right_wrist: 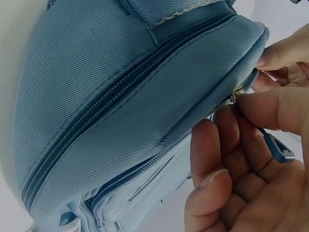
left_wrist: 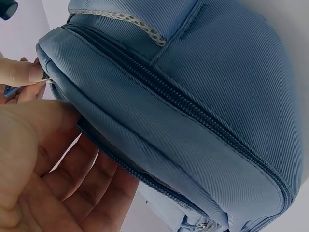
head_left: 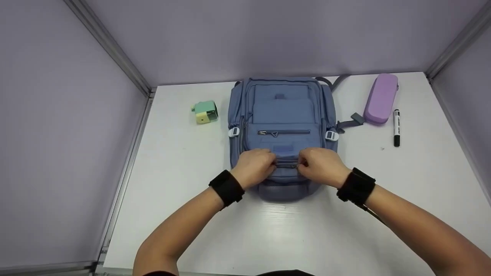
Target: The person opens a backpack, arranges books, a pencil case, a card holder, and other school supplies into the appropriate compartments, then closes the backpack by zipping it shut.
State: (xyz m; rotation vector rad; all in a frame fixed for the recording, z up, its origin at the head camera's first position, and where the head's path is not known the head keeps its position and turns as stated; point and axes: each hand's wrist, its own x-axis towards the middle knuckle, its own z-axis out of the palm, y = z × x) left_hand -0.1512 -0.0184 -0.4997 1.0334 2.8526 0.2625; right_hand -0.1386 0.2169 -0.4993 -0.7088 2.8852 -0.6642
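A blue backpack [head_left: 284, 111] lies front side up on the white table. Its lower front pocket [left_wrist: 145, 111] is between both hands, with the zipper partly open along its edge. My left hand [head_left: 255, 165] grips the pocket's edge, thumb on the outside and fingers tucked beneath the fabric. Across from it, my right hand [head_left: 323, 165] pinches the zipper slider [right_wrist: 235, 93] between thumb and forefinger. The cord pull [right_wrist: 279, 148] dangles from that slider over the curled fingers. A second zipper [head_left: 285, 132] runs higher up across the backpack's front.
To the left of the backpack stands a green and yellow pencil sharpener [head_left: 206, 112]. On the right lie a purple pencil case [head_left: 381, 99] and a black-and-white marker [head_left: 396, 128]. A loose strap [head_left: 351, 122] sticks out toward the case. Pale walls [head_left: 284, 38] enclose the table [head_left: 172, 165].
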